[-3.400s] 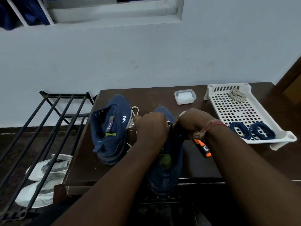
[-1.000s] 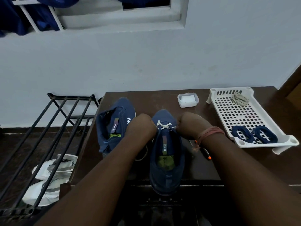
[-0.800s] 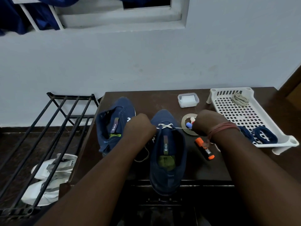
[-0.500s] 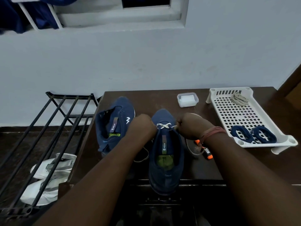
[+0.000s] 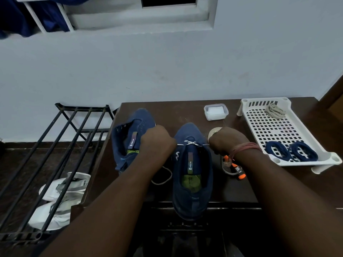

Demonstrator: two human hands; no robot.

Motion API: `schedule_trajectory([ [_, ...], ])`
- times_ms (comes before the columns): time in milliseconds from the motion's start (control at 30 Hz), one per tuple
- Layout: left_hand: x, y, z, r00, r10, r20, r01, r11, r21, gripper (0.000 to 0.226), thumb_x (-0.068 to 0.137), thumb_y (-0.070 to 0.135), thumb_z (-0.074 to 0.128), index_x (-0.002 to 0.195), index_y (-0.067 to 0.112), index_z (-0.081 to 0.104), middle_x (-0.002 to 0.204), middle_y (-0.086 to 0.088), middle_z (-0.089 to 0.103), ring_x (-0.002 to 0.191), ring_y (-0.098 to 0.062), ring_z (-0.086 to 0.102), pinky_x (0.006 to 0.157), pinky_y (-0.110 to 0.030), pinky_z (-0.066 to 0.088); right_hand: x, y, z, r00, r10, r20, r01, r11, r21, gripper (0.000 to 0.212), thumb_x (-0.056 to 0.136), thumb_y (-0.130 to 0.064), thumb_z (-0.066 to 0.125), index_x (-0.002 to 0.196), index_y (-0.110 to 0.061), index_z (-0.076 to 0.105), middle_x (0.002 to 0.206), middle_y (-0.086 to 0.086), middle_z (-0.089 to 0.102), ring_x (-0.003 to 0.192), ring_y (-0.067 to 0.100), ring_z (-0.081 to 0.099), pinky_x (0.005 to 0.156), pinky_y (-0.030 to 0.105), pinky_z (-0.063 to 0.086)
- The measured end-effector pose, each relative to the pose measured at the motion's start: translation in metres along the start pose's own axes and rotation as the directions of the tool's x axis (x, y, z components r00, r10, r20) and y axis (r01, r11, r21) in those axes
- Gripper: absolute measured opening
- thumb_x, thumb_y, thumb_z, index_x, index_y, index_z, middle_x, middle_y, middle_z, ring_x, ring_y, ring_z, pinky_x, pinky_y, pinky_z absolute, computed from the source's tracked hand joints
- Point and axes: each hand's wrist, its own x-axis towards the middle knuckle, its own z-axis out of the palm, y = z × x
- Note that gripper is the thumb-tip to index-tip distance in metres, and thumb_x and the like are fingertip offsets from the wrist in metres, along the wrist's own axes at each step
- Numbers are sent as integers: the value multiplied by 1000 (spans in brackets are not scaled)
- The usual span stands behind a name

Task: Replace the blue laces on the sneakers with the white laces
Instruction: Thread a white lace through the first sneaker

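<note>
Both my fists are curled tight on the white lace (image 5: 193, 143): left hand (image 5: 157, 141) grips one end, right hand (image 5: 225, 140) grips the other, and the lace runs taut between them, crossing once over the front eyelets of the near sneaker (image 5: 192, 171). That shoe sits right between my hands, toe pointing away from me, heel hanging over the near edge of the dark table (image 5: 185, 112). Slack lace loops on the table under my left wrist, and more lies under my right wrist.

Just left of my left hand, partly behind it, is the second sneaker (image 5: 130, 138), tilted, eyelets bare. Behind my right hand peeks a roll of tape (image 5: 213, 131). Under my right wrist lies an orange-and-black marker (image 5: 236, 168); a red thread band is on that wrist.

Farther right of my right hand is the white perforated tray (image 5: 278, 127), with the two coiled blue laces (image 5: 291, 153) at its near end and a beige cord bundle (image 5: 274, 110) at its far end. Beyond my right hand sits a small clear lidded box (image 5: 215, 112).

Well left of my left hand stands a black metal rack (image 5: 55, 145), white shoes (image 5: 59, 197) under it.
</note>
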Motion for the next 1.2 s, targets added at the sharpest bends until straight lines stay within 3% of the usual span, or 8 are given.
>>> schedule_trajectory([
  [233,3,0,-29,1000,24,1,-22,960,-280,23,84,32,64,79,11,72,75,-3,70,74,-21,69,63,-26,51,-9,-6,-24,992,14,125,-1,994,-105,21,90,-15,60,70,-9,61,67,5,61,56,18,57,47,21,41],
  [400,-13,10,-74,963,90,-253,-256,597,-760,12,93,21,64,92,16,75,84,4,75,54,-3,52,57,-22,44,-16,-12,-45,997,-82,-4,82,990,117,44,86,-47,65,83,-3,66,71,10,70,57,23,66,60,28,52],
  [500,-14,9,-79,907,60,-417,-393,475,-787,15,98,19,61,106,15,73,91,-2,75,66,-4,57,60,-18,48,-18,-17,-53,963,-186,-195,206,975,88,38,87,-36,61,77,0,62,78,14,69,65,23,59,58,26,41],
  [634,-13,10,-68,853,155,-498,-484,592,-644,16,96,20,61,104,26,73,91,10,75,79,-6,66,73,-24,53,-18,-17,-49,912,-263,-314,308,946,103,23,79,-9,57,94,6,68,76,24,64,62,31,57,59,31,49],
  [801,-11,9,-33,971,236,19,-219,923,-315,8,91,20,69,89,20,76,84,6,74,76,-10,70,73,-28,58,-20,-18,-23,930,-333,-153,347,935,76,18,86,-18,64,89,-2,73,85,15,73,74,27,68,63,24,54],
  [967,-18,19,-6,976,212,-49,-213,977,-20,36,89,51,62,89,17,74,95,-8,71,97,-26,64,89,-41,52,-11,-19,-9,942,-324,-85,330,940,81,20,86,-13,55,96,-4,70,93,17,71,89,35,69,81,44,58],
  [1101,-16,20,1,984,123,133,-97,978,-187,38,83,48,73,86,10,75,82,-9,72,79,-24,69,61,-29,47,-3,-16,2,937,-310,-164,322,945,52,20,84,-15,56,94,-5,71,89,14,71,86,32,69,79,41,59],
  [1201,-7,13,3,987,57,151,-30,984,-177,31,86,38,72,95,9,75,87,-11,72,82,-28,70,62,-30,50,1,-19,8,917,-334,-218,362,926,105,13,81,-8,61,81,-5,73,79,12,73,78,27,71,73,39,60],
])
